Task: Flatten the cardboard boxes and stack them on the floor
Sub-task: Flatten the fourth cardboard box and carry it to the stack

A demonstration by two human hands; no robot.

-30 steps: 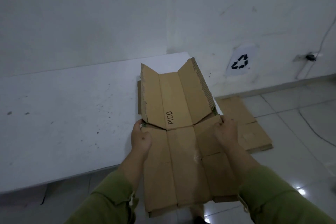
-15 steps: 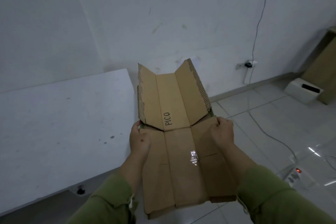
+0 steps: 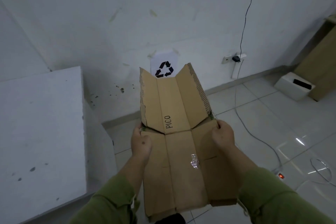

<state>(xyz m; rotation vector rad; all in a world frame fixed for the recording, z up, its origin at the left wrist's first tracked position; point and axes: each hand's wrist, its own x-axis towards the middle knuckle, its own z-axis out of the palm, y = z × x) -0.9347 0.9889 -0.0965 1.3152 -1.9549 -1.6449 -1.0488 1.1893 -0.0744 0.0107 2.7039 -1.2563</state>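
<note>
A flattened brown cardboard box [image 3: 180, 167] marked "PICO" is held out in front of me above the tiled floor. Its far flaps [image 3: 172, 100] bend upward into a shallow trough. My left hand [image 3: 141, 142] grips the box's left edge at the fold line. Gripping the right edge at the same height is my right hand [image 3: 222, 135]. Both green sleeves show at the bottom. A strip of shiny tape sits on the near panel. The floor under the box is hidden.
A white table [image 3: 40, 129] stands to the left. A recycling sign [image 3: 164, 69] hangs low on the wall ahead. Cables and a lit power strip [image 3: 280, 175] lie on the floor to the right. A white bin [image 3: 292, 88] and brown cabinet [image 3: 320, 60] stand far right.
I have turned from the table toward the wall with the box held the same way. The table has slid left in view and the recycling sign is back in sight beyond the box.
</note>
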